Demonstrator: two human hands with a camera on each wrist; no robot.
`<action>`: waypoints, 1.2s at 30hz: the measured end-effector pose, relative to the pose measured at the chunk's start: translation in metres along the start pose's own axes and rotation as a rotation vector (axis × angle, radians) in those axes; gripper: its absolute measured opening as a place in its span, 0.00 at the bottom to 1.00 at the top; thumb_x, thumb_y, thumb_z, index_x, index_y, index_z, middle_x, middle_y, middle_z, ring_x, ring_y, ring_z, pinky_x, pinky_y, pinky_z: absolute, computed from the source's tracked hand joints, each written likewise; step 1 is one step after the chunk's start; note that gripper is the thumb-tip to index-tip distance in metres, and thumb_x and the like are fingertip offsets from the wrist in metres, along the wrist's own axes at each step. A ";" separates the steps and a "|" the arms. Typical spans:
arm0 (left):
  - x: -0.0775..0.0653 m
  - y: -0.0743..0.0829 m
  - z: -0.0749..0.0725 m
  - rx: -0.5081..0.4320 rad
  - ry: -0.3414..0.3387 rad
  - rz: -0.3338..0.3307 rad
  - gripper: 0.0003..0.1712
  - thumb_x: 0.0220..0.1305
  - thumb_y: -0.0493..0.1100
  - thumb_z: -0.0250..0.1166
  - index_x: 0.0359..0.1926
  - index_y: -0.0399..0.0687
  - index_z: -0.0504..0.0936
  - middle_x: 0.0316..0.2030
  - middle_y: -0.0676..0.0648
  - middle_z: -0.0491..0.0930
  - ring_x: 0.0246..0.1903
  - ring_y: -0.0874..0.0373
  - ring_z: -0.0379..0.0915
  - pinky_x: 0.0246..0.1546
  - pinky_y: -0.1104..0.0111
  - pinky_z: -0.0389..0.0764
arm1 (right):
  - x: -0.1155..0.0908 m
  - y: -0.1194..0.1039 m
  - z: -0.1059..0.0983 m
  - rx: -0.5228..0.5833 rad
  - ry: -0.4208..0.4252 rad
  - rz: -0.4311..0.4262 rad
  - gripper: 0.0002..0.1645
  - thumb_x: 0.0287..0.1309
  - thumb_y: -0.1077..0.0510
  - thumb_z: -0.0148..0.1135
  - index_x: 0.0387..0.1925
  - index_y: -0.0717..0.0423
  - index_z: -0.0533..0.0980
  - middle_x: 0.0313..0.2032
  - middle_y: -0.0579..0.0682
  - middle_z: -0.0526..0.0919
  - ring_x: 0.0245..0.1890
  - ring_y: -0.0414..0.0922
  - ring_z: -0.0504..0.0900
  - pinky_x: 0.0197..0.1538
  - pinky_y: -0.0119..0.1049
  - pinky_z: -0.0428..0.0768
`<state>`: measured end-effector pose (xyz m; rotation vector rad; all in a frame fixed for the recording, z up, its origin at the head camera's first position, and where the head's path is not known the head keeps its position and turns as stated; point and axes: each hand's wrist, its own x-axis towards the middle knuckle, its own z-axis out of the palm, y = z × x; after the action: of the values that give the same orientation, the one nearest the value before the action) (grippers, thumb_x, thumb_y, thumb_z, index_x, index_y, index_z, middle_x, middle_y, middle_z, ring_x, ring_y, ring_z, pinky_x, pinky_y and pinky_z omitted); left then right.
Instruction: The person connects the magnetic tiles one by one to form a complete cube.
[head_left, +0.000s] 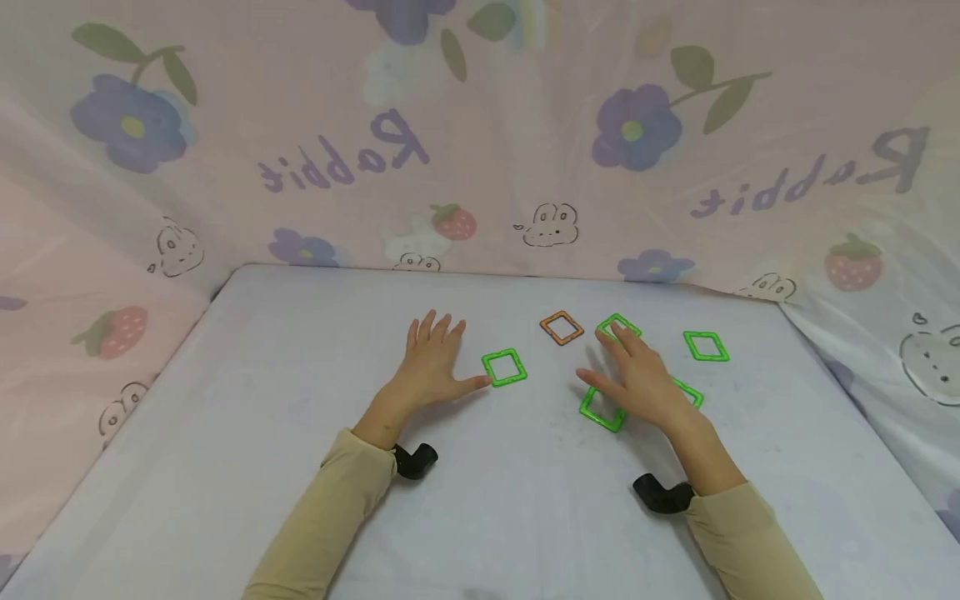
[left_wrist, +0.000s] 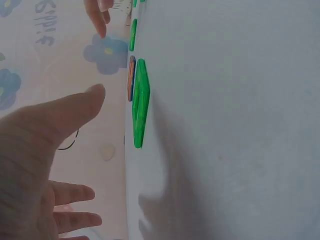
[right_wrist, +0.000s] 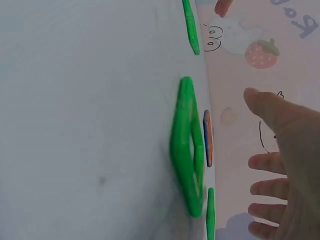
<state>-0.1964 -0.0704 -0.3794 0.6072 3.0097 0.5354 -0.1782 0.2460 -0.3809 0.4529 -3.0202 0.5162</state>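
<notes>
My left hand (head_left: pixel 427 371) hovers with fingers spread and holds nothing. Its thumb tip overlaps the near corner of a green square frame (head_left: pixel 488 372) in the head view; in the left wrist view the thumb (left_wrist: pixel 75 112) stands clear above that frame (left_wrist: pixel 142 105). My right hand (head_left: pixel 645 383), fingers extended and grasping nothing, is over a cluster of green frames. Beneath its thumb lies one green square frame (head_left: pixel 597 423), partly covered. Another green frame (head_left: pixel 693 390) shows past the wrist side, and one more (head_left: pixel 630 323) sits behind the fingertips.
An orange square frame (head_left: pixel 551 318) lies between the hands toward the back. Far right is another green frame (head_left: pixel 711 359). All rest on a white-covered table (head_left: pixel 300 350), backed by a printed curtain (head_left: pixel 480 150). Each wrist carries a black device (head_left: pixel 663 496).
</notes>
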 end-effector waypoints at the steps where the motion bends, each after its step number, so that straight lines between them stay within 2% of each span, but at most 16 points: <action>1: 0.000 0.000 0.000 -0.002 -0.002 0.003 0.55 0.51 0.69 0.61 0.69 0.40 0.55 0.69 0.35 0.52 0.71 0.39 0.34 0.69 0.46 0.34 | -0.001 0.001 0.001 0.001 -0.007 -0.001 0.47 0.58 0.36 0.55 0.67 0.63 0.57 0.69 0.66 0.51 0.68 0.65 0.51 0.64 0.64 0.53; 6: 0.003 0.003 0.002 -0.010 -0.018 0.032 0.52 0.51 0.66 0.63 0.67 0.37 0.59 0.66 0.34 0.58 0.69 0.40 0.45 0.68 0.49 0.45 | -0.004 0.004 0.003 0.018 -0.040 0.001 0.48 0.56 0.34 0.56 0.66 0.63 0.59 0.68 0.66 0.54 0.67 0.65 0.54 0.65 0.61 0.56; 10: 0.006 0.004 0.007 -0.034 -0.033 0.058 0.50 0.51 0.64 0.65 0.66 0.37 0.61 0.64 0.37 0.63 0.66 0.43 0.53 0.66 0.52 0.55 | -0.006 0.004 0.004 0.017 -0.068 0.006 0.51 0.52 0.32 0.59 0.65 0.64 0.61 0.64 0.65 0.61 0.65 0.63 0.59 0.63 0.58 0.60; 18: 0.009 0.007 0.014 -0.103 -0.050 0.048 0.47 0.51 0.61 0.67 0.65 0.40 0.64 0.60 0.41 0.66 0.60 0.49 0.62 0.62 0.58 0.63 | -0.013 0.005 0.001 0.047 -0.070 -0.024 0.50 0.46 0.34 0.65 0.61 0.64 0.66 0.56 0.62 0.70 0.57 0.57 0.69 0.58 0.54 0.69; 26: 0.011 0.010 0.016 -0.121 -0.032 0.040 0.43 0.49 0.58 0.70 0.62 0.41 0.69 0.53 0.43 0.70 0.50 0.53 0.65 0.53 0.61 0.69 | -0.017 0.011 0.003 0.056 -0.061 -0.043 0.47 0.45 0.35 0.67 0.59 0.62 0.69 0.53 0.60 0.72 0.54 0.55 0.71 0.55 0.52 0.72; 36: 0.015 0.013 0.020 -0.134 -0.026 0.037 0.38 0.47 0.58 0.71 0.55 0.42 0.75 0.47 0.46 0.71 0.46 0.55 0.65 0.50 0.64 0.70 | -0.021 0.014 0.005 0.057 -0.058 -0.079 0.41 0.37 0.33 0.70 0.49 0.55 0.77 0.43 0.50 0.76 0.44 0.46 0.75 0.46 0.45 0.75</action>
<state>-0.2031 -0.0467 -0.3935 0.6559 2.9138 0.7191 -0.1623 0.2626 -0.3921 0.5978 -3.0340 0.5959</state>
